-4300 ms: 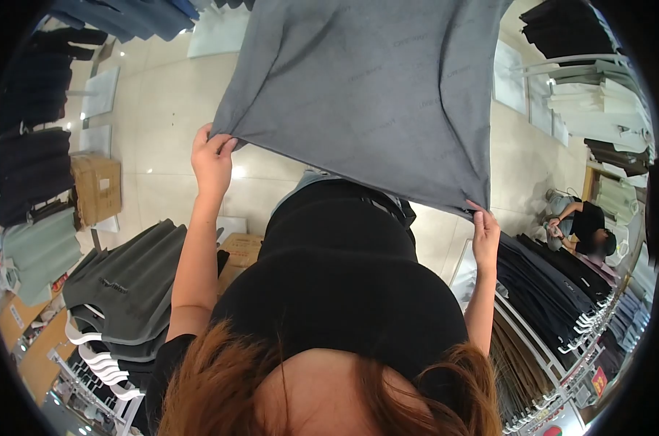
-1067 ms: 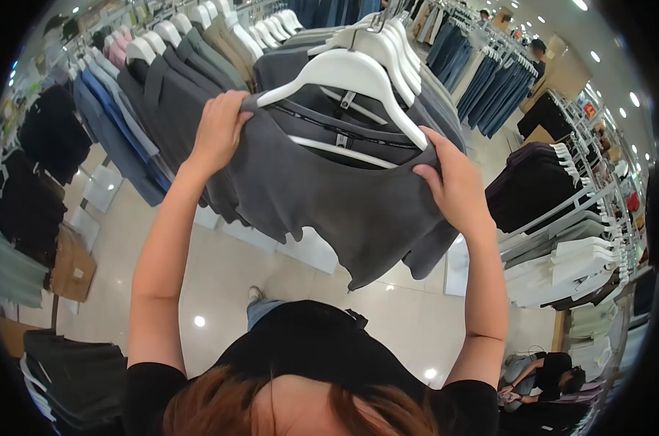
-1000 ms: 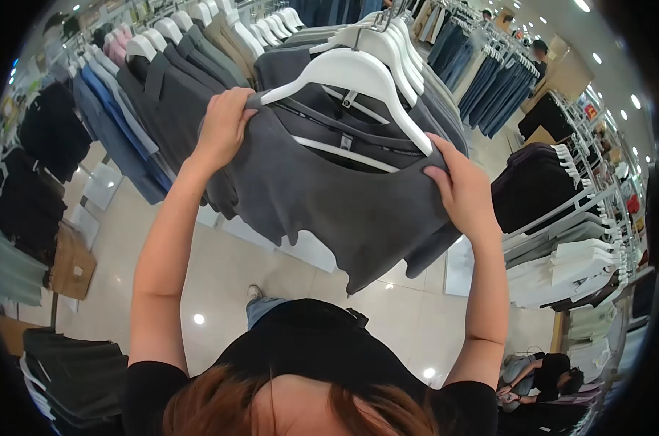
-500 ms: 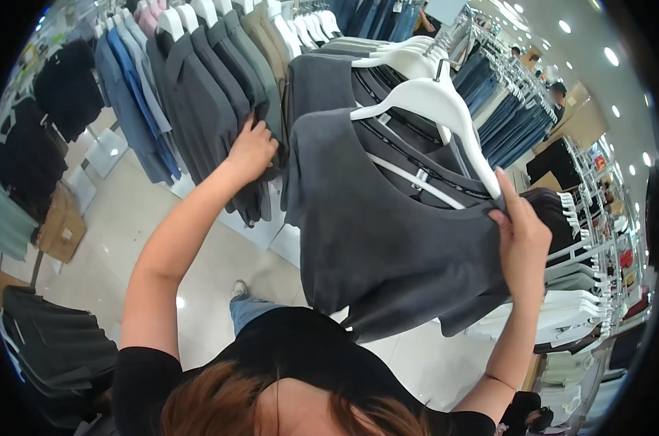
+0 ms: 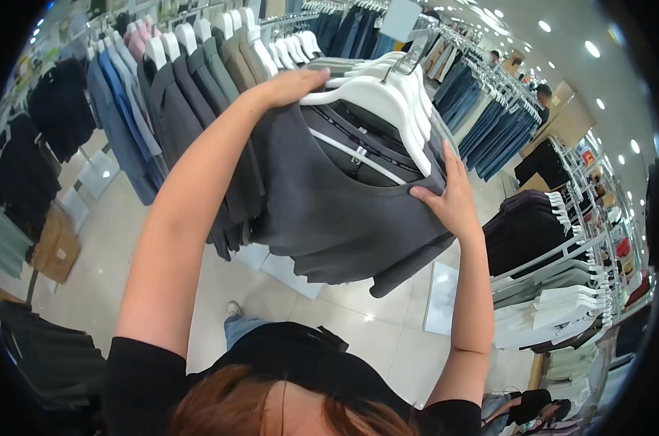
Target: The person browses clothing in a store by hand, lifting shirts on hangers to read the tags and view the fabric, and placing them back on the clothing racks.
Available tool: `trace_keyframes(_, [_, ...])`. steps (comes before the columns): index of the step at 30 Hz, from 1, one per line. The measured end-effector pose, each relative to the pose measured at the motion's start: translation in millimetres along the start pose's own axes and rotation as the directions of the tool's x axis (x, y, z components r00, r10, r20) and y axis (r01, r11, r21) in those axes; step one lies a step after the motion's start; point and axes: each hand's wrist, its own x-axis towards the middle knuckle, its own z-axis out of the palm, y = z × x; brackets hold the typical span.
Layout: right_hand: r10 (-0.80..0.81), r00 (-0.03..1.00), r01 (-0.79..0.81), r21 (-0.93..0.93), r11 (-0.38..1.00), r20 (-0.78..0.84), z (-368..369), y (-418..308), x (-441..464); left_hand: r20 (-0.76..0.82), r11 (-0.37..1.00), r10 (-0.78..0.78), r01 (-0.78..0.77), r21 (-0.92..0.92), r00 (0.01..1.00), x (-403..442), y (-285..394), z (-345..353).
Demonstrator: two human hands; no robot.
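A dark grey top with a wide neckline hangs on a white hanger, in front of several similar hangers. The hanger's hook is up by the rack's metal rail. My left hand lies over the top's left shoulder at the hanger's end, fingers stretched out; its thumb is hidden. At the opposite shoulder, my right hand grips the cloth, thumb in front and fingers reaching up along the edge. Dark grey jackets hang just left of the top.
Blue shirts hang further left. Jeans fill a rack at the back right. Black garments and white garments hang on the right. A cardboard box stands on the floor at left. Another person shows at the lower right.
The grey top has moved left and up, in against the other hangers. My left hand has left the jackets and come onto the top's shoulder; my right hand has moved left with the top.
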Motion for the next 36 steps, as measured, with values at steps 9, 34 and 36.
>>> trace_keyframes(9, [-0.135,0.959,0.135,0.015,0.991,0.249,-20.6,54.1,35.0,0.021,0.989,-0.129,0.126,0.080,0.991,-54.7,48.4,4.4])
trace_keyframes(34, [0.165,0.974,-0.210,0.341,0.916,0.157,25.6,93.1,73.6,0.085,0.990,0.133,-0.128,-0.058,0.988,42.7,-23.1,21.1])
trace_keyframes(36, [0.200,0.974,-0.224,0.511,0.830,0.103,13.1,88.5,55.9,-0.241,0.971,0.211,-0.230,-0.057,0.947,-1.9,15.6,8.2])
